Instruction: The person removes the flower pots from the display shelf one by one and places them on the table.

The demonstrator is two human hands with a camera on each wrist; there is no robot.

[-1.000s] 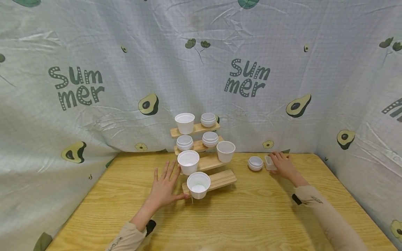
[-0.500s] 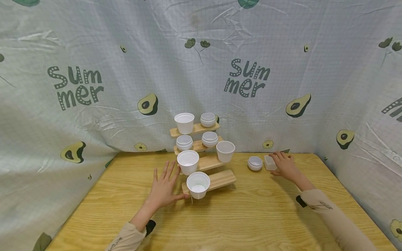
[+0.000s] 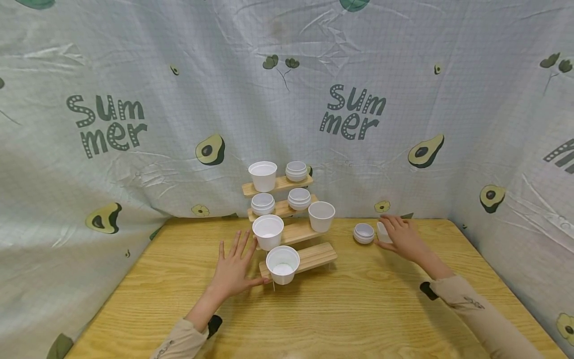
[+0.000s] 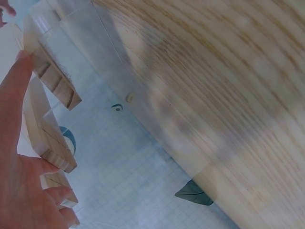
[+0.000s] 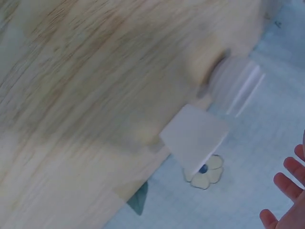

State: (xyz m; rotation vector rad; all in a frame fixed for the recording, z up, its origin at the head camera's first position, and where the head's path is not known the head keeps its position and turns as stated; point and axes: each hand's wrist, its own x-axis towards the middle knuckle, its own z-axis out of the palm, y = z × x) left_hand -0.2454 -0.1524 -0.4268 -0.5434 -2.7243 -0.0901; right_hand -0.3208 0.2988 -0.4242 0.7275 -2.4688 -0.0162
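A tiered wooden shelf stand (image 3: 318, 255) holds several white pots, among them a wide-rimmed pot (image 3: 283, 267) on the lowest plank. My left hand (image 3: 234, 271) spreads its fingers against the stand's left side; in the left wrist view its fingers (image 4: 13, 90) touch the plank ends. To the right, a small white square pot (image 3: 383, 233) stands on the table beside a round ribbed pot (image 3: 363, 233). My right hand (image 3: 402, 238) reaches over the square pot and hides part of it. In the right wrist view the square pot (image 5: 195, 136) shows apart from the loosely spread fingers (image 5: 287, 185).
The wooden table (image 3: 350, 309) ends at a printed cloth backdrop (image 3: 269, 119), which also hangs along both sides. Upper planks carry more pots, such as a tall one (image 3: 263, 177) at the top and a plain one (image 3: 321, 217) at the stand's right edge.
My right hand first drew back a little from the square pot, then moved left over it again with thumb and fingers spread. The left hand and the pots have stayed in place.
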